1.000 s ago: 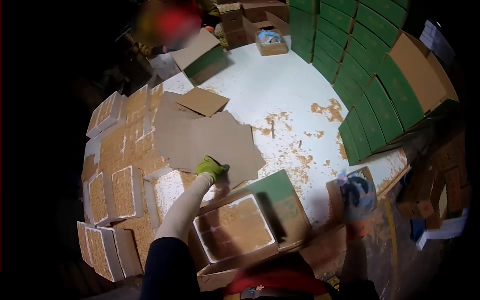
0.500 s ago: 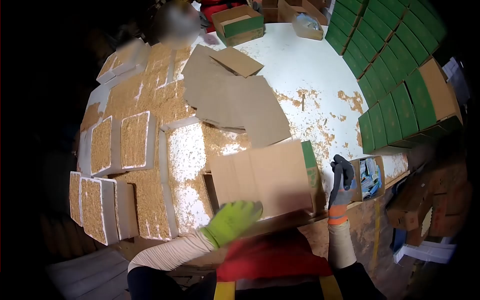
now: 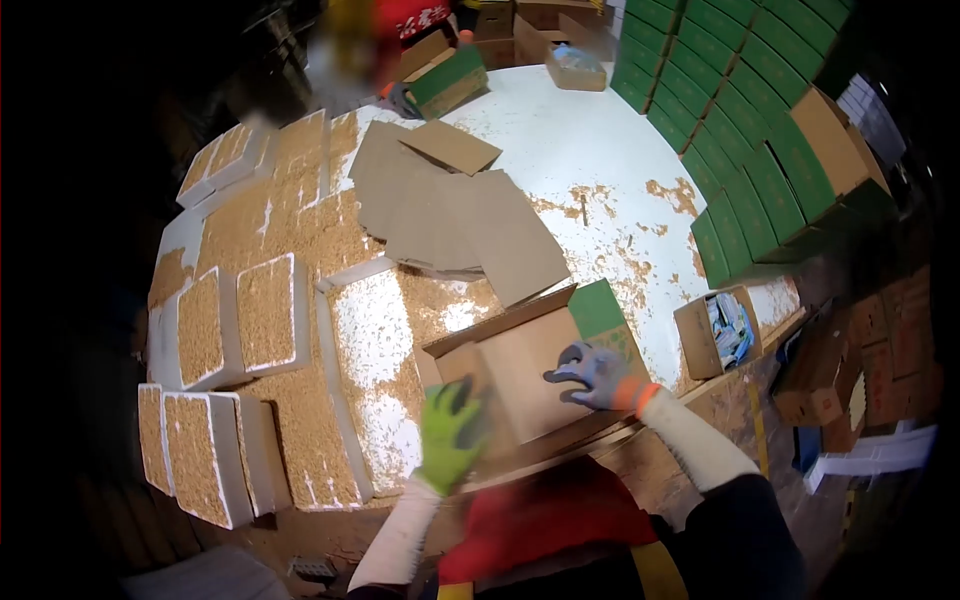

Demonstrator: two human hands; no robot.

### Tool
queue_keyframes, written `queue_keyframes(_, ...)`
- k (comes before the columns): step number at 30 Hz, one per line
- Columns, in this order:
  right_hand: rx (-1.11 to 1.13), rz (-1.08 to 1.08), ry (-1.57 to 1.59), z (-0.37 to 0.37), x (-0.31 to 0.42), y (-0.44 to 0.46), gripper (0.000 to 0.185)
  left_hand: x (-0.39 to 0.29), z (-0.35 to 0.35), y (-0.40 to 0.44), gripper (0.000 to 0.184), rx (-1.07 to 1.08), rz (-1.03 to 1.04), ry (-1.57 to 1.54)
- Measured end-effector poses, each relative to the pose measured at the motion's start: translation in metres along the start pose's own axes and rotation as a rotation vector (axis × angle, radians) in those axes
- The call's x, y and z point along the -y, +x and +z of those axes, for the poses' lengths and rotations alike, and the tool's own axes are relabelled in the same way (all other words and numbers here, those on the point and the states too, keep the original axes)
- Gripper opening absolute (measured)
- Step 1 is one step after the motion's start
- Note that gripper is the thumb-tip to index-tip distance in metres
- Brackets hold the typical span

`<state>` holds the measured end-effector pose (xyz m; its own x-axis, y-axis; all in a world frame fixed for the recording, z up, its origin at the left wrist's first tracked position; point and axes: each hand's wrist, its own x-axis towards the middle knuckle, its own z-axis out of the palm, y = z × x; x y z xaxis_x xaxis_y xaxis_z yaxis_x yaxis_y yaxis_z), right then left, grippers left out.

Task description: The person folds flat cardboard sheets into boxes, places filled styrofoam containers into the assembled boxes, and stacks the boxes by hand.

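Note:
In front of me lies an open cardboard box [image 3: 530, 355] with a green printed flap [image 3: 597, 308]. Its brown inside shows, with a paler panel across the middle. My left hand [image 3: 452, 435], in a lime-green glove with dark fingertips, is over the box's left side with its fingers apart. Motion blurs it a little, and I cannot tell whether it touches the cardboard. Over the right part of the box is my right hand [image 3: 590, 376], in a grey glove with an orange cuff. Its fingers are bent but apart, with nothing visible between them.
Loose cardboard sheets [image 3: 455, 215] lie beyond the box. At left are several white trays [image 3: 268, 310] filled with brown crumbly material. A small carton of packets [image 3: 690, 335] sits at right, below stacked green boxes [image 3: 740, 150]. Across the table, another person's gloved hand [image 3: 400, 100] touches a green box [image 3: 447, 85].
The brown panel that covered the box no longer hides its inside. My right hand has moved left from beside the packet carton to over the box. The far person's green box has tilted.

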<state>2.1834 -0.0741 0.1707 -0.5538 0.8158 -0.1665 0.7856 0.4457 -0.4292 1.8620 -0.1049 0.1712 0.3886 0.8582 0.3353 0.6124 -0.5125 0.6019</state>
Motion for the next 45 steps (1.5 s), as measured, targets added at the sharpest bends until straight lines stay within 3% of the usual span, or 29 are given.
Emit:
queue_keyframes(1,-0.02,0.024,0.004,-0.002,0.0,0.003,0.052,0.0,0.013,0.008,0.044,0.078,0.061,0.124)
queue_keyframes(2,-0.099,0.144,0.269,-0.008,-0.005,0.005,0.053,0.001,0.024,0.019,0.045,0.141,0.123,0.246)
queue_keyframes(3,-0.184,0.253,0.529,-0.014,-0.011,0.008,0.053,0.009,0.027,0.014,0.045,0.011,0.068,0.147)
queue_keyframes(4,-0.226,0.27,0.517,-0.009,-0.017,0.008,0.053,0.011,0.032,0.005,0.057,-0.159,-0.066,0.098)
queue_keyframes(5,-0.268,0.388,0.258,0.012,-0.027,0.001,0.056,0.014,0.048,-0.01,0.076,-0.315,-0.349,-0.163)
queue_keyframes(7,-0.258,0.748,-0.125,0.136,-0.065,0.021,0.06,0.057,0.106,-0.047,0.083,-0.443,-0.678,-0.569)
queue_keyframes(8,-0.342,0.661,0.116,0.116,-0.042,0.012,0.07,0.047,0.096,-0.039,0.075,-0.451,-0.709,-0.9)
queue_keyframes(9,-0.405,0.679,0.094,0.098,-0.046,0.012,0.07,0.038,0.084,-0.03,0.063,-0.404,-0.642,-1.044)
queue_keyframes(10,-0.435,0.643,0.337,0.087,-0.049,0.01,0.069,0.039,0.073,-0.025,0.056,-0.247,-0.707,-1.167)
queue_keyframes(11,-0.442,0.583,0.596,0.084,-0.045,0.008,0.07,0.026,0.057,-0.015,0.058,-0.225,-0.857,-1.204)
queue_keyframes(13,-0.429,0.408,1.101,0.067,-0.046,0.004,0.072,0.0,0.046,0.019,0.069,-0.026,-0.906,-1.609)
queue_keyframes(16,-0.355,0.443,0.905,-0.037,-0.091,-0.023,0.075,-0.049,0.057,0.091,0.068,0.049,-0.689,-1.556)
queue_keyframes(18,-0.702,0.134,1.081,-0.142,-0.092,-0.076,0.07,-0.101,0.073,0.152,0.066,0.03,-0.528,-1.641)
queue_keyframes(19,-0.834,0.064,1.009,-0.188,-0.099,-0.111,0.062,-0.13,0.083,0.186,0.067,-0.012,-0.445,-1.713)
queue_keyframes(20,-1.033,-0.047,0.704,-0.23,-0.115,-0.146,0.054,-0.157,0.095,0.225,0.067,-0.049,-0.356,-1.783)
queue_keyframes(22,-1.479,-0.166,0.564,-0.302,-0.142,-0.228,0.048,-0.22,0.107,0.296,0.069,0.158,-0.336,-2.063)
queue_keyframes(24,-1.963,-0.151,0.271,-0.351,-0.233,-0.308,0.042,-0.306,0.11,0.361,0.071,0.469,-0.28,-2.315)
queue_keyframes(26,-2.221,-0.049,0.069,-0.379,-0.342,-0.374,0.037,-0.347,0.136,0.42,0.072,0.541,-0.098,-2.161)
queue_keyframes(27,-2.197,0.005,0.056,-0.377,-0.39,-0.391,0.035,-0.368,0.153,0.445,0.072,0.575,-0.059,-2.129)
queue_keyframes(29,-1.731,0.197,0.172,-0.357,-0.45,-0.403,0.039,-0.414,0.186,0.479,0.075,0.6,-0.041,-2.002)
queue_keyframes(31,-1.465,0.264,0.227,-0.349,-0.479,-0.406,0.041,-0.451,0.215,0.498,0.08,0.64,-0.107,-1.81)
queue_keyframes(32,-1.491,0.333,-0.029,-0.343,-0.49,-0.405,0.04,-0.46,0.224,0.503,0.084,0.68,-0.162,-1.715)
queue_keyframes(33,-1.501,0.396,-0.284,-0.334,-0.5,-0.402,0.04,-0.471,0.222,0.499,0.093,0.561,-0.445,-1.365)
queue_keyframes(35,-1.489,0.501,-0.807,-0.314,-0.519,-0.4,0.04,-0.451,0.255,0.523,0.084,0.357,0.026,-0.637)
queue_keyframes(38,-1.595,0.468,-0.401,-0.3,-0.534,-0.387,0.048,-0.447,0.267,0.528,0.06,0.355,0.25,-0.247)
queue_keyframes(40,-1.685,0.439,-0.844,-0.31,-0.519,-0.373,0.038,-0.452,0.294,0.537,0.063,0.42,0.223,-0.092)
queue_keyframes(41,-1.866,0.44,-0.173,-0.315,-0.513,-0.366,0.04,-0.455,0.314,0.545,0.066,0.456,0.19,-0.005)
queue_keyframes(43,-1.886,0.362,-0.172,-0.322,-0.51,-0.362,0.041,-0.447,0.316,0.556,0.067,0.502,0.354,0.163)
queue_keyframes(45,-1.888,0.3,-0.166,-0.314,-0.51,-0.371,0.042,-0.43,0.307,0.537,0.076,0.487,0.383,-0.392)
